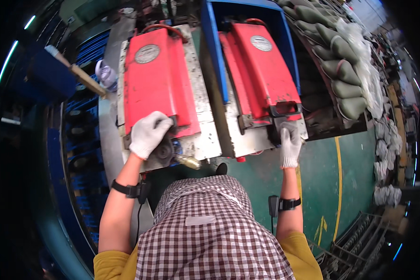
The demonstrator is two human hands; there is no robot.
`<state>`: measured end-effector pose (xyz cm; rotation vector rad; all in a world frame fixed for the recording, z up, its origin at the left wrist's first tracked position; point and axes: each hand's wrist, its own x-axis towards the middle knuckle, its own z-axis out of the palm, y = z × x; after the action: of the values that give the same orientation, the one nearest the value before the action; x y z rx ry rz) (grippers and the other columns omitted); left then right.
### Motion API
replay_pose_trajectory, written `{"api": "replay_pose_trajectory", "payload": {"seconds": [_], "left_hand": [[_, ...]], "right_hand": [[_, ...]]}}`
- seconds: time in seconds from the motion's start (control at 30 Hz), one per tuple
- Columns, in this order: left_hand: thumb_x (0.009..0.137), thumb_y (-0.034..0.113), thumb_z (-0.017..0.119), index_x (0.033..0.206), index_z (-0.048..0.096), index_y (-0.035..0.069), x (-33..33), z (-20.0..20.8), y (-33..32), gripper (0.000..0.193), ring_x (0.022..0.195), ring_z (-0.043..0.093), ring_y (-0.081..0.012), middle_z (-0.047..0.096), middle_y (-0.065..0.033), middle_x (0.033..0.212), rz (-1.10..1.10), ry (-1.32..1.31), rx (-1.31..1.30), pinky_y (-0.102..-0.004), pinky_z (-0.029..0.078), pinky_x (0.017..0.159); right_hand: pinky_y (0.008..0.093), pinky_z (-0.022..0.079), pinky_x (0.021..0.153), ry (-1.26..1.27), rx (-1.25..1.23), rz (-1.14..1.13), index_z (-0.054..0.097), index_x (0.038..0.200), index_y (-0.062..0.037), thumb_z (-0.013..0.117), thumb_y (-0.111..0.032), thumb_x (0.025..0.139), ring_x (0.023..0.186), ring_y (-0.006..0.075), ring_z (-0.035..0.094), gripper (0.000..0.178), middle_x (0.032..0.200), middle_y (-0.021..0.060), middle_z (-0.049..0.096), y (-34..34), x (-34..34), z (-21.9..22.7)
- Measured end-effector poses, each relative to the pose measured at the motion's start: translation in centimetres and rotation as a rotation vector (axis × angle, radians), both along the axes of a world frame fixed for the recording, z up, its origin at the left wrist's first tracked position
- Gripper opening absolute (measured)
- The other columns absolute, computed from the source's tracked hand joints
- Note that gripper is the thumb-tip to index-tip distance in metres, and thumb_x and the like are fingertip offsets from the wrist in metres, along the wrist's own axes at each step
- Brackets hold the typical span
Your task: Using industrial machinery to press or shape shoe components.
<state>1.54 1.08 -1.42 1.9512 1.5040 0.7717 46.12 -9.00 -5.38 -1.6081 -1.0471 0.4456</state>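
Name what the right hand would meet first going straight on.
The right hand would likely meet the dark end piece by the right red cover; depth and contact are unclear.

A narrow passage at the frame's centre runs between the left cover (154,84) and the right cover (267,65). The blue guard (213,51) walls in the right one; boots (346,72) crowd the upper right. Bottle (107,76) and wooden bar (88,81) obstruct upper left; floor (317,172) opens lower right.
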Motion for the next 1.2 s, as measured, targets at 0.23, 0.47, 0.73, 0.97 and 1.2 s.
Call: {"api": "replay_pose_trajectory", "payload": {"seconds": [0.23, 0.47, 0.73, 0.97, 1.2], "left_hand": [[0.105, 0.010, 0.060, 0.119, 0.064, 0.000, 8.1, 0.8, -0.5, 0.018, 0.089, 0.069, -0.0130, 0.072, -0.0086, 0.102, 0.048, -0.791, -0.105, -0.0286, 0.058, 0.083], [0.086, 0.014, 0.073, 0.115, 0.071, 0.008, 18.2, 1.6, -0.7, 0.029, 0.108, 0.069, -0.0301, 0.070, -0.0134, 0.114, -0.348, -0.172, 0.092, -0.0387, 0.055, 0.096], [0.080, 0.017, 0.073, 0.117, 0.070, 0.011, 24.7, -0.8, -0.1, 0.038, 0.125, 0.060, -0.0325, 0.065, -0.0115, 0.129, -0.659, 0.044, 0.275, -0.0475, 0.048, 0.106], [0.067, 0.011, 0.076, 0.104, 0.072, 0.012, 25.9, 0.8, 1.1, 0.038, 0.113, 0.065, -0.0329, 0.068, -0.0091, 0.115, -0.676, -0.017, 0.568, -0.0513, 0.052, 0.098], [0.066, 0.003, 0.077, 0.092, 0.071, 0.011, 27.2, 9.3, 5.4, 0.028, 0.087, 0.066, -0.0315, 0.067, -0.0086, 0.099, -0.625, -0.232, 0.781, -0.0453, 0.053, 0.074]], "right_hand": [[0.0528, 0.053, 0.093, -0.725, -0.512, -0.201, 0.073, 0.106, -0.0066, 0.057, -0.043, 0.101, 0.104, 0.0433, 0.067, 0.040, 0.107, 0.0214, 0.073, -1.3, 11.2, -3.4], [0.0555, 0.055, 0.087, -0.577, -0.911, -0.281, 0.072, 0.108, -0.0123, 0.044, -0.051, 0.105, 0.099, 0.0454, 0.070, 0.048, 0.105, 0.0223, 0.073, -2.2, 6.6, -0.5], [0.0562, 0.053, 0.092, -0.279, -0.910, 0.068, 0.036, 0.159, -0.0208, 0.055, -0.050, 0.102, 0.104, 0.0512, 0.068, 0.067, 0.115, 0.0289, 0.071, -7.5, 2.4, -0.1], [0.0473, 0.057, 0.084, -0.342, -0.566, 0.151, 0.073, 0.108, -0.0103, 0.066, -0.030, 0.098, 0.092, 0.0381, 0.071, 0.023, 0.099, 0.0144, 0.074, -5.0, 4.1, 4.7], [0.0511, 0.053, 0.096, -0.812, -0.366, 0.370, 0.074, 0.118, -0.0123, 0.072, -0.036, 0.087, 0.109, 0.0405, 0.067, 0.039, 0.115, 0.0165, 0.073, 8.3, 6.0, 4.4]]}}
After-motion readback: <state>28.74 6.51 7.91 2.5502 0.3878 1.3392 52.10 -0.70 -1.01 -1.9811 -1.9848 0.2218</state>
